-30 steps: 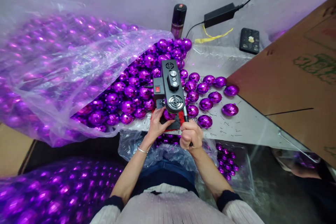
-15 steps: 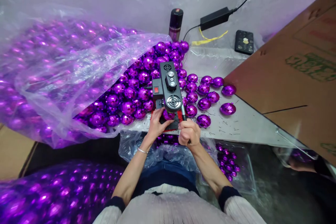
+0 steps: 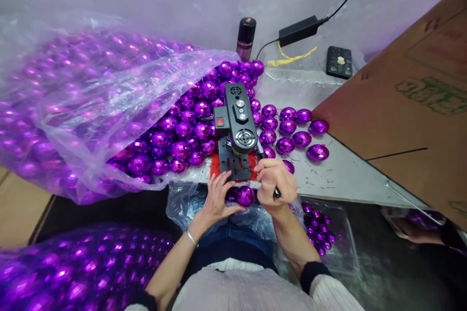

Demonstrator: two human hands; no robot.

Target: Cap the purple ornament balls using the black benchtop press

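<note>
A small black press-like machine point(image 3: 241, 119) with round vents and a red switch stands on the table over a slotted black base plate point(image 3: 231, 160). My right hand point(image 3: 276, 183) is wrapped round the black-gripped lever point(image 3: 278, 193) on its right side. At the table's front edge, my left hand point(image 3: 218, 198) has its fingers and thumb apart. Just off those fingertips is a shiny purple faceted ball point(image 3: 245, 196), above the clear plastic bag point(image 3: 182, 204) at my lap; whether the thumb touches it I cannot tell. The plate holds no ball.
Purple balls point(image 3: 180, 149) spill from a big clear bag point(image 3: 91, 107) on the left. Loose balls point(image 3: 318, 152) lie right of the machine. A cardboard box point(image 3: 408, 107) leans at right. Behind are a spray can point(image 3: 246, 36), a power adapter point(image 3: 299, 31) and a dark case point(image 3: 339, 62).
My left hand has moved back toward me from the base plate and opened. The ball went from under the machine's head to the table's front edge. My right hand and lever shifted right and nearer me.
</note>
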